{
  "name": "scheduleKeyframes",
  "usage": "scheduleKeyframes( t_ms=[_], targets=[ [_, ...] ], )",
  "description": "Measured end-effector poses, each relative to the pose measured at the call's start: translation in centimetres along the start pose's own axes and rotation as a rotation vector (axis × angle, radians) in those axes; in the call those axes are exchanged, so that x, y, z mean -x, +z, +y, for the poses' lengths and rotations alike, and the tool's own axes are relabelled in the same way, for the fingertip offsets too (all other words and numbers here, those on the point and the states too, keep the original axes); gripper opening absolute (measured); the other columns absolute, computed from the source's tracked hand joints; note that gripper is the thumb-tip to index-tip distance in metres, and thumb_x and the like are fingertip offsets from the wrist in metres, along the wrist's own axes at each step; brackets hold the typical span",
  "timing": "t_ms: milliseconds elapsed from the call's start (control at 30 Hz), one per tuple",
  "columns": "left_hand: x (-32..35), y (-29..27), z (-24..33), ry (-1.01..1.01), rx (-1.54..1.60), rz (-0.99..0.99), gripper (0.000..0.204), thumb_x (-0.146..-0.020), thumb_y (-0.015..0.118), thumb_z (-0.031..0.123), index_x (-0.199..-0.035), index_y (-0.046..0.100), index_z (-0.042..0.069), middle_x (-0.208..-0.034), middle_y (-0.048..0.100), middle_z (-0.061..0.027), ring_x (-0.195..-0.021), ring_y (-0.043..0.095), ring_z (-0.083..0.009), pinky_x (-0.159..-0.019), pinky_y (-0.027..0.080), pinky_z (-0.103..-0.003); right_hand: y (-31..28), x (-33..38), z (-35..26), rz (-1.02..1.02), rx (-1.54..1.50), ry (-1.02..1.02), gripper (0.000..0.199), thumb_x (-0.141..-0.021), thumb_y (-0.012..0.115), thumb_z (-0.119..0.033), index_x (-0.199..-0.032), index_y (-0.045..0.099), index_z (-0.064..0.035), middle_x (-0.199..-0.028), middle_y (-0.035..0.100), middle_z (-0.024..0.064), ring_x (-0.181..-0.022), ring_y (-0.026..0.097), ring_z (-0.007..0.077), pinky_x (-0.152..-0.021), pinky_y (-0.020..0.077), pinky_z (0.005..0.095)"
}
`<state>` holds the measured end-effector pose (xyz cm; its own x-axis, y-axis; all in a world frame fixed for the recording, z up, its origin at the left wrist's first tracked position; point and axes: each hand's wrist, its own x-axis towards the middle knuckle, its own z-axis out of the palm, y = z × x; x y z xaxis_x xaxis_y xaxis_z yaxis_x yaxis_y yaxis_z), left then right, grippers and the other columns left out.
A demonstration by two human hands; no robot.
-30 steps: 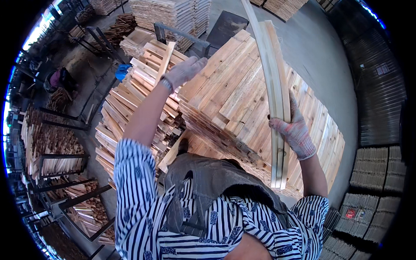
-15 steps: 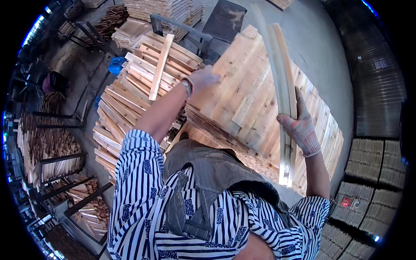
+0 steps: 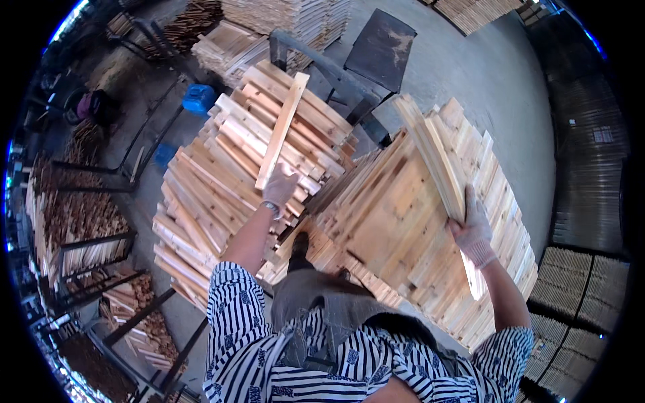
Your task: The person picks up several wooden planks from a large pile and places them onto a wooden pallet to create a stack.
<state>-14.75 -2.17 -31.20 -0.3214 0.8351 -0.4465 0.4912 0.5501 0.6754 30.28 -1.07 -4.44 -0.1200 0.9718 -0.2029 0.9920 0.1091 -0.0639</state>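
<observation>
My right hand (image 3: 472, 235), in a pale, stained work glove, grips a few long wooden boards (image 3: 433, 148) bundled together. The boards slant over a stack of flat planks (image 3: 390, 228), their far ends toward the stack's back edge. My left hand (image 3: 281, 186), also gloved, is over the pile of loose wooden strips (image 3: 201, 195) on the left. Its fingers look apart and nothing shows in them. Beside it is the near end of a single pale board (image 3: 283, 127), which lies across the top of that pile.
A metal frame bar (image 3: 329, 67) stands behind the piles, with a dark panel (image 3: 381, 50) beyond it. A blue container (image 3: 199, 99) sits at the far left. More wood lies in racks (image 3: 80, 215) on the left. Bundled slats (image 3: 564, 289) are stacked at the right.
My left hand has moved from the flat plank stack back and left to the loose pile, near the single board. My right hand still holds the boards. The view has shifted.
</observation>
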Motion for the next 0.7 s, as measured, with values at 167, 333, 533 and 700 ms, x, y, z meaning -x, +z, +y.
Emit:
scheduleKeyframes(
  t_ms=[167, 333, 533, 700],
  targets=[
    [-12.8, 1.1, -6.2, -0.085, -0.277, 0.115, 0.113, -0.077, 0.077, 0.052, -0.156, 0.020, -0.004, -0.155, 0.038, -0.0248, -0.145, 0.035, -0.0380, -0.119, 0.032, -0.044, 1.5, 0.6, 1.7, 0.212, 0.049, -0.271, 0.103, -0.075, 0.077, -0.019, -0.160, 0.020, -0.0068, -0.122, 0.056, 0.0250, -0.110, 0.058, 0.0450, -0.096, 0.0495, 0.0468],
    [-19.2, 6.3, -9.2, -0.225, -0.310, 0.176, 0.108, -0.073, 0.082, 0.054, -0.150, 0.033, -0.005, -0.141, 0.052, -0.0257, -0.127, 0.056, -0.0391, -0.104, 0.049, -0.043, 0.6, 0.0, 0.7, 0.156, 0.101, -0.224, 0.101, -0.074, 0.079, -0.020, -0.158, 0.024, -0.0052, -0.122, 0.056, 0.0247, -0.106, 0.060, 0.0444, -0.092, 0.0512, 0.0468],
    [-15.5, 4.6, -7.3, -0.226, 0.152, -0.244, 0.065, -0.086, 0.075, 0.019, -0.136, 0.039, -0.002, -0.103, 0.065, -0.0175, -0.088, 0.066, -0.0298, -0.072, 0.059, -0.042, -0.8, 0.7, -0.6, 0.036, 0.034, -0.040, 0.090, -0.079, 0.077, -0.025, -0.154, 0.030, -0.0077, -0.119, 0.058, 0.0213, -0.107, 0.061, 0.0411, -0.092, 0.0511, 0.0462],
    [-4.4, -1.2, -2.8, -0.367, 0.953, -0.392, 0.032, -0.088, 0.067, -0.002, -0.114, 0.050, 0.008, -0.092, 0.065, -0.0118, -0.078, 0.067, -0.0261, -0.061, 0.060, -0.050, -3.1, 0.6, -1.0, -0.091, -0.056, 0.041, 0.082, -0.084, 0.072, -0.030, -0.153, 0.033, -0.0120, -0.117, 0.059, 0.0206, -0.109, 0.061, 0.0398, -0.092, 0.0512, 0.0461]
  ],
)
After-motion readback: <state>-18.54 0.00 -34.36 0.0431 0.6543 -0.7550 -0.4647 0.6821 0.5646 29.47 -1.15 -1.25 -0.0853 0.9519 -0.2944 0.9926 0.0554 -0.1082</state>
